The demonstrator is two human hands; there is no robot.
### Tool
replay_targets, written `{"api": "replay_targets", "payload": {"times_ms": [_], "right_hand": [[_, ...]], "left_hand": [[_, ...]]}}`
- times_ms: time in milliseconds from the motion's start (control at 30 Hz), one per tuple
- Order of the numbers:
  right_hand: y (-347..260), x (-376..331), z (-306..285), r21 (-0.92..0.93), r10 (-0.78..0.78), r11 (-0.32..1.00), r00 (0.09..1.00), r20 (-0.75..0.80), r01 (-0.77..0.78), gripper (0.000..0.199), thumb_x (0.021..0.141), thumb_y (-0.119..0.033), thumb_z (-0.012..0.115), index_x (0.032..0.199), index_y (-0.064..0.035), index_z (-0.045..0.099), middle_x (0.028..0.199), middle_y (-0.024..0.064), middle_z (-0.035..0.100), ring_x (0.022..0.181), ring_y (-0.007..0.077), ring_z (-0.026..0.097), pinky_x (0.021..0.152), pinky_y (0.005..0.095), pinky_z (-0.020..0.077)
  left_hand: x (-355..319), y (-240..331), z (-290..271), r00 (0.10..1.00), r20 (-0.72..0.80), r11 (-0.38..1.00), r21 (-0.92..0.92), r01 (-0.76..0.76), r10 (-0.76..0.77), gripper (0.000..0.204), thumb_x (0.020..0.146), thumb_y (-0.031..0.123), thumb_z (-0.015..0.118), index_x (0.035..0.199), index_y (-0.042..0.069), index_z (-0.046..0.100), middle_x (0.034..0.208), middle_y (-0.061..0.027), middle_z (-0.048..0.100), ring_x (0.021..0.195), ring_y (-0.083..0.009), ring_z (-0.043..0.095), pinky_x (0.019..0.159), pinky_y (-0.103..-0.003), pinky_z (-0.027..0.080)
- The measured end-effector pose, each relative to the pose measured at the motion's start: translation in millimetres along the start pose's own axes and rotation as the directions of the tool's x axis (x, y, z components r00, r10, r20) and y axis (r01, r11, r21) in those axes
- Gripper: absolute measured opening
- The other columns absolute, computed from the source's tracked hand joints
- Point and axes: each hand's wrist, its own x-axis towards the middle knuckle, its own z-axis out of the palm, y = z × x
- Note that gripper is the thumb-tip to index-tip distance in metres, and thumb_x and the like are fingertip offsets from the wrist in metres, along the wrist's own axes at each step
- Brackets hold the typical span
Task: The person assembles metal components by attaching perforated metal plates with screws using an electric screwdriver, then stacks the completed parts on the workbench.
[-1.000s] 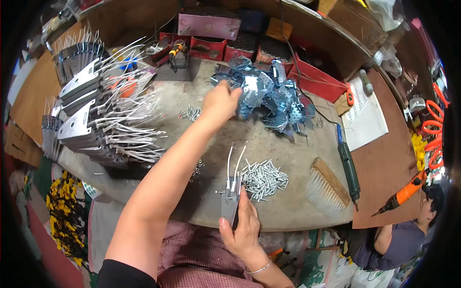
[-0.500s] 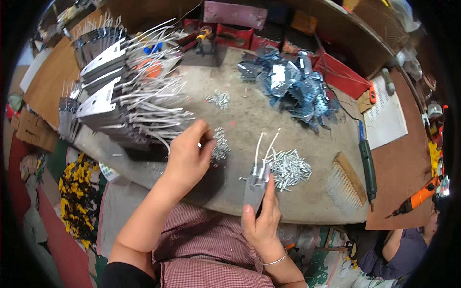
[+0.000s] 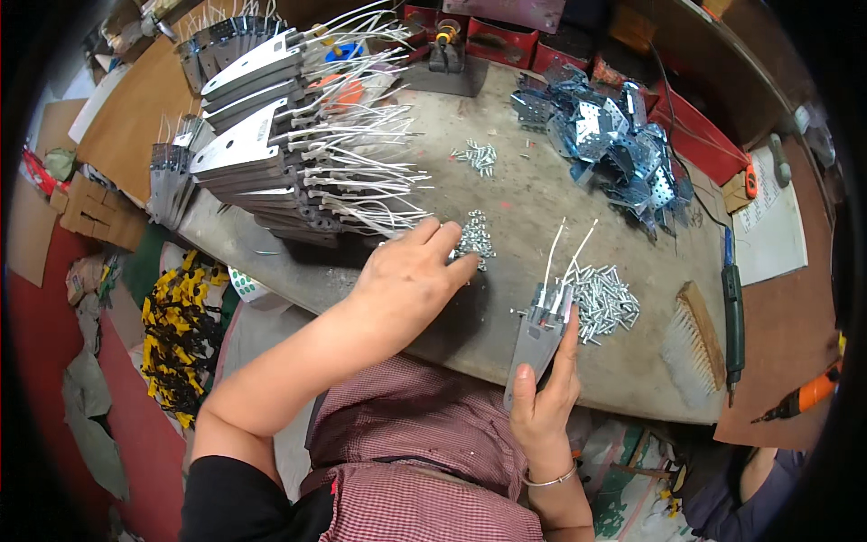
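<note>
My left hand (image 3: 408, 282) reaches to the near left side of a small pile of metal nuts (image 3: 474, 242). Its fingers are bent together; a tiny shiny bit shows between thumb and forefinger, too small to name for certain. My right hand (image 3: 547, 411) grips a grey tapered metal housing with two white wires (image 3: 536, 341), held tilted over the table's near edge. The wires stick up from its far end. Just right of that end lies a heap of silver screws (image 3: 607, 303).
Stacked grey housings with white wires (image 3: 244, 149) fill the left of the table. Blue-filmed metal plates (image 3: 601, 135) lie at the far right. Nearer are a wire brush (image 3: 703, 339), a green electric screwdriver (image 3: 732, 316) and an orange-handled tool (image 3: 804, 397). Red bins (image 3: 501, 41) line the back.
The view has shifted, so the table's things appear farther right. My left hand has turned and lowered its fingers toward the nuts. My right hand keeps its hold on the housing.
</note>
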Motion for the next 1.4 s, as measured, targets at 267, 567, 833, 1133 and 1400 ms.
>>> {"api": "replay_targets", "payload": {"times_ms": [267, 567, 833, 1133, 1400], "right_hand": [[-1, 0, 2, -0.040, -0.051, 0.998, 0.999, -0.012, 0.050, 0.069, 0.085, -0.022, 0.053, 0.136, 0.0152, 0.024, 0.130, 0.0334, 0.041, 0.111, 0.0446, 0.050, 0.095, 0.0471, 0.0398], [-9, 3, 10, -0.010, -0.040, 0.999, 0.999, 0.036, 0.040, 0.071, 0.086, -0.023, 0.053, 0.137, 0.0145, 0.021, 0.127, 0.0329, 0.044, 0.107, 0.0443, 0.052, 0.093, 0.0469, 0.0404], [-12, 3, 12, 0.014, 0.042, 0.999, 0.996, 0.077, -0.043, 0.070, 0.091, -0.028, 0.047, 0.142, 0.0095, 0.017, 0.133, 0.0304, 0.041, 0.120, 0.0375, 0.047, 0.098, 0.0390, 0.0385], [-14, 3, 24, -0.050, 0.012, 0.999, 1.000, 0.028, -0.011, 0.070, 0.087, -0.029, 0.051, 0.139, 0.0104, 0.025, 0.130, 0.0283, 0.045, 0.114, 0.0418, 0.049, 0.097, 0.0466, 0.0374], [-20, 20, -32, 0.019, 0.026, 0.999, 0.933, 0.359, -0.035, 0.081, 0.072, -0.017, 0.068, 0.140, 0.0025, 0.029, 0.142, 0.0232, 0.035, 0.131, 0.0377, 0.035, 0.106, 0.0452, 0.0293]], "left_hand": [[12, -21, -2, 0.921, -0.103, 0.893, 0.303, -0.332, 0.377, 0.014, 0.066, 0.016, 0.059, 0.078, 0.007, 0.058, 0.096, -0.0060, 0.052, 0.086, -0.0201, 0.054, 0.069, -0.029, 0.047], [9, 18, 39, 0.908, -0.393, 0.875, -0.479, -0.066, -0.147, 0.022, 0.061, -0.007, 0.066, 0.078, 0.003, 0.055, 0.074, -0.0097, 0.057, 0.065, -0.0279, 0.059, 0.056, -0.035, 0.047], [20, 15, 59, 0.826, -0.552, 0.881, -0.441, -0.171, -0.116, 0.022, 0.062, -0.007, 0.068, 0.077, 0.003, 0.055, 0.073, -0.0105, 0.056, 0.065, -0.0293, 0.059, 0.056, -0.034, 0.047], [-6, 44, 50, 0.871, -0.067, 0.439, -0.881, 0.178, -0.487, 0.031, 0.081, -0.003, 0.058, 0.112, 0.001, 0.050, 0.100, -0.0133, 0.060, 0.086, -0.0194, 0.065, 0.062, -0.031, 0.052], [-28, 49, 55, 0.948, -0.224, 0.663, -0.749, -0.020, -0.224, 0.039, 0.081, 0.013, 0.064, 0.114, 0.002, 0.047, 0.113, -0.0206, 0.054, 0.090, -0.0345, 0.060, 0.076, -0.037, 0.050]]}}
